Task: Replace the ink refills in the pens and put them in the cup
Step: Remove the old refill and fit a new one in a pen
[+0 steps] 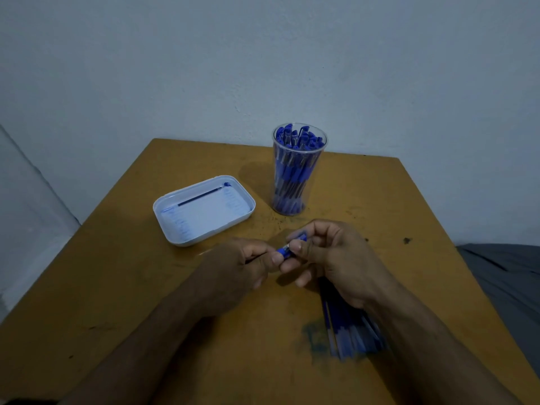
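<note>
Count: one clear plastic cup (299,171) packed with blue pens, too many to count; one white plastic tray (204,210) holding one dark refill (201,195); one blue pen (287,249) in two hands; blurred pen pile (350,331), uncountable.

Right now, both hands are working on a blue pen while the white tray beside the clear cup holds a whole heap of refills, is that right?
Not quite: in the head view the white tray holds just one refill. Both hands, left and right, do hold the blue pen, beside the clear cup.
</note>
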Action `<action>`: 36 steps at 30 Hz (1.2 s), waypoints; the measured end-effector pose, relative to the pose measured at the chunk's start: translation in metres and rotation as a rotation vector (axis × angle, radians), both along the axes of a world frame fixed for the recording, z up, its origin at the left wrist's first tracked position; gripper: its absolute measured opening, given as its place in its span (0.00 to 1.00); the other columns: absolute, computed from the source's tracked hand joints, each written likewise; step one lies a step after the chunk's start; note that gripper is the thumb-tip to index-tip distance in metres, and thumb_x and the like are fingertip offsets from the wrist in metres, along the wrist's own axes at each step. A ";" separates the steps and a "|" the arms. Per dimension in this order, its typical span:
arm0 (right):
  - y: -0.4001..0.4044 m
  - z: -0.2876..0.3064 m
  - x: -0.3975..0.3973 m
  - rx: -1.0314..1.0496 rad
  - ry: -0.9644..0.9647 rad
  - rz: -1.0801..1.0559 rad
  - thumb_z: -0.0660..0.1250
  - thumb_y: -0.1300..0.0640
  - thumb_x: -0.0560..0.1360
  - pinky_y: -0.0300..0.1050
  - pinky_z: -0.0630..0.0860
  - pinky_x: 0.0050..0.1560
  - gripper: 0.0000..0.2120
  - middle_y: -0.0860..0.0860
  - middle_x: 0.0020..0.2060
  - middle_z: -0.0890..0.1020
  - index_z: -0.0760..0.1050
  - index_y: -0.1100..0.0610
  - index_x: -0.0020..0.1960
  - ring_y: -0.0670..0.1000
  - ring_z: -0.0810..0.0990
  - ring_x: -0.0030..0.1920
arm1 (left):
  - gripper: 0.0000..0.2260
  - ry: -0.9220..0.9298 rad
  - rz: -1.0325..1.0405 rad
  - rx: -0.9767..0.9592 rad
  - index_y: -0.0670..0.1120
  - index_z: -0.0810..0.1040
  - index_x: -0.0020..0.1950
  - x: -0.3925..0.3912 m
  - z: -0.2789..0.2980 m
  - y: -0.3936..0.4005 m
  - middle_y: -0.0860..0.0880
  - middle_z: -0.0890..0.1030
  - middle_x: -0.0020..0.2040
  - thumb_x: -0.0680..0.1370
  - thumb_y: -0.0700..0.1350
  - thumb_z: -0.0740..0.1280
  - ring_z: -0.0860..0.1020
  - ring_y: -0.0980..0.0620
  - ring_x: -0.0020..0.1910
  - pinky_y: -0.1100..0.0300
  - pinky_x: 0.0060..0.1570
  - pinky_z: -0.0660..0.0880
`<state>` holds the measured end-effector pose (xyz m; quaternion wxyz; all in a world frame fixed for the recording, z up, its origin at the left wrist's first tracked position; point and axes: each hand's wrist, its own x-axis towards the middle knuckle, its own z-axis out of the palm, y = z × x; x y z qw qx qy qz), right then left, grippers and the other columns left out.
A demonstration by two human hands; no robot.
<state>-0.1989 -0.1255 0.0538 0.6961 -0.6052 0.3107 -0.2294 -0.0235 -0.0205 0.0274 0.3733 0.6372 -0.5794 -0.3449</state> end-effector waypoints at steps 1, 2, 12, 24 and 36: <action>0.000 0.000 0.000 -0.022 0.008 0.011 0.70 0.65 0.76 0.45 0.81 0.31 0.07 0.68 0.42 0.84 0.77 0.68 0.52 0.59 0.85 0.40 | 0.13 0.013 -0.002 -0.002 0.57 0.81 0.43 0.000 0.000 0.000 0.51 0.77 0.31 0.79 0.60 0.61 0.73 0.55 0.31 0.53 0.35 0.70; -0.001 0.000 0.000 -0.044 0.017 0.023 0.69 0.65 0.77 0.45 0.81 0.32 0.06 0.68 0.42 0.84 0.77 0.67 0.51 0.59 0.85 0.40 | 0.14 0.024 -0.004 0.002 0.56 0.82 0.44 0.000 0.000 0.000 0.51 0.77 0.31 0.79 0.61 0.61 0.73 0.55 0.31 0.53 0.35 0.70; -0.008 0.011 -0.007 -0.047 -0.028 0.020 0.64 0.63 0.81 0.48 0.80 0.33 0.03 0.65 0.45 0.86 0.71 0.63 0.51 0.63 0.86 0.45 | 0.16 0.052 0.028 -0.031 0.54 0.83 0.52 -0.002 0.001 0.000 0.54 0.74 0.29 0.81 0.59 0.58 0.70 0.59 0.29 0.63 0.32 0.68; 0.009 -0.006 0.000 -0.968 0.562 -0.104 0.71 0.54 0.78 0.32 0.72 0.43 0.06 0.44 0.47 0.82 0.83 0.50 0.54 0.42 0.76 0.44 | 0.12 0.155 0.324 -0.167 0.47 0.82 0.54 -0.004 -0.001 0.002 0.45 0.79 0.33 0.85 0.46 0.59 0.72 0.58 0.29 0.64 0.32 0.70; 0.010 -0.011 0.007 -1.180 0.844 0.025 0.61 0.48 0.81 0.48 0.77 0.51 0.13 0.47 0.51 0.81 0.81 0.51 0.56 0.49 0.77 0.52 | 0.04 0.030 0.327 -0.180 0.55 0.82 0.49 -0.008 -0.004 0.008 0.54 0.85 0.37 0.78 0.46 0.71 0.79 0.60 0.33 0.68 0.32 0.74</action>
